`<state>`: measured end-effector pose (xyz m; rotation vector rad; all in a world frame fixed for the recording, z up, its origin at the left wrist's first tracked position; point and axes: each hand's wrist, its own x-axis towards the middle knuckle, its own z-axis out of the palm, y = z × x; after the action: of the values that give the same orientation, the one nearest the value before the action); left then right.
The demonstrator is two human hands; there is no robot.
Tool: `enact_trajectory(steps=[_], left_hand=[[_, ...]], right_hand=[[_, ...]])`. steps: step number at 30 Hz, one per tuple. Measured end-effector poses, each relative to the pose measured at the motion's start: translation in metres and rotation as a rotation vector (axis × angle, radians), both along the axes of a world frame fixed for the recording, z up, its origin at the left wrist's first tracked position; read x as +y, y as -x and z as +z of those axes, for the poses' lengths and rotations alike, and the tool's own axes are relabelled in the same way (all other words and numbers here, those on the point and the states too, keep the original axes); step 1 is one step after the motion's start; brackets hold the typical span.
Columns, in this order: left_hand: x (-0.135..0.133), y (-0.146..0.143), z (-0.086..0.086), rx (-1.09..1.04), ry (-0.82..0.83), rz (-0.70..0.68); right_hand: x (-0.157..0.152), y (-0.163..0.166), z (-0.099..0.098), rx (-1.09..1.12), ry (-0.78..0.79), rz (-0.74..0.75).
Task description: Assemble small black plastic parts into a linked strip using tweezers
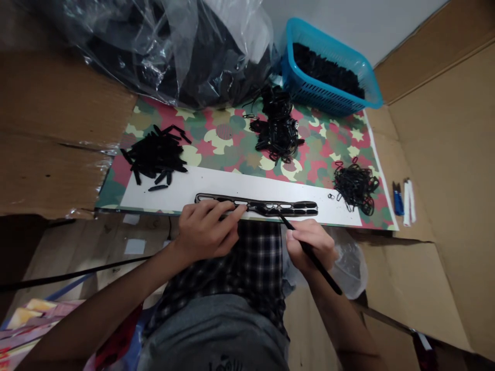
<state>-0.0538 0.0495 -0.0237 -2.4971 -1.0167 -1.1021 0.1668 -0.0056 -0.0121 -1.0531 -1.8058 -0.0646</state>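
A long, narrow black slotted strip (296, 205) lies on a white board (185, 184) near the table's front edge. Some slots have black filling and others show white. My left hand (211, 226) rests over the strip's left part, its fingers bent and the fingertips pressing on it. In my right hand (311, 245) is a slim black stick-like tool (319, 267), held like a pen, with its tip at the strip's middle. What sort of tip it has is too dark to make out. Left of the strip sits a pile of flat black pieces (157, 154).
Behind are a heap of black loops (278, 134) and a blue basket (328, 93) of black pieces. Another loop pile (356, 185) lies right. A large clear plastic bag (174, 51) fills the back left. Cardboard walls (444, 129) stand alongside, near blue-handled cutters (397, 200).
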Motion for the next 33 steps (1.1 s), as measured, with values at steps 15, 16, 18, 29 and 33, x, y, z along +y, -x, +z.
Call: enact_trajectory(steps=[15,16,18,29,33], left_hand=[[-0.001,0.0,-0.003,0.011,-0.003,-0.004],[-0.002,0.0,-0.004,0.013,0.0,-0.005],[-0.003,0.001,-0.004,0.009,0.013,-0.001],[-0.003,0.001,0.006,-0.017,0.042,0.095],[0.0,-0.001,0.006,0.011,0.038,0.112]], right_hand=[[0.014,-0.11,0.024,0.025,-0.478,-0.538],[0.011,-0.115,0.027,-0.002,-0.435,-0.589],[0.004,-0.125,0.033,-0.098,-0.224,-0.661],[-0.002,-0.043,0.038,-0.258,0.007,-0.261],[0.016,0.011,0.034,-0.379,0.051,0.129]])
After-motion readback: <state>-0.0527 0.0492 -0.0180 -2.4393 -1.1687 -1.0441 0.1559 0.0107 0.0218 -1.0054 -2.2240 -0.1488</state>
